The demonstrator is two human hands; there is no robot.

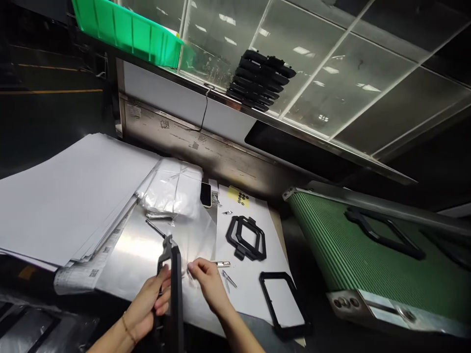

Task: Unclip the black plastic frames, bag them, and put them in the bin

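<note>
My left hand (147, 299) is closed around a black plastic frame (177, 294), held upright and seen nearly edge-on. Just to its right, my right hand (209, 282) pinches thumb and fingers together at what looks like thin clear plastic film (189, 279); its edges are hard to make out. A slim dark pen-like tool (155, 228) lies behind the held frame. Beside my right hand rest a cutter knife (222, 264) and metal tweezers or nippers (228, 279). Two nested black frames (246, 238) and another black frame (285, 304) lie on white paper (270, 245).
Large white sheets (73, 191) are stacked at left, beside clear plastic bags (172, 186) and a phone (206, 195). A green conveyor belt (324, 235) carries a black frame (386, 233) at right. Stacked black parts (259, 81) and a green bin (128, 34) sit on the shelf.
</note>
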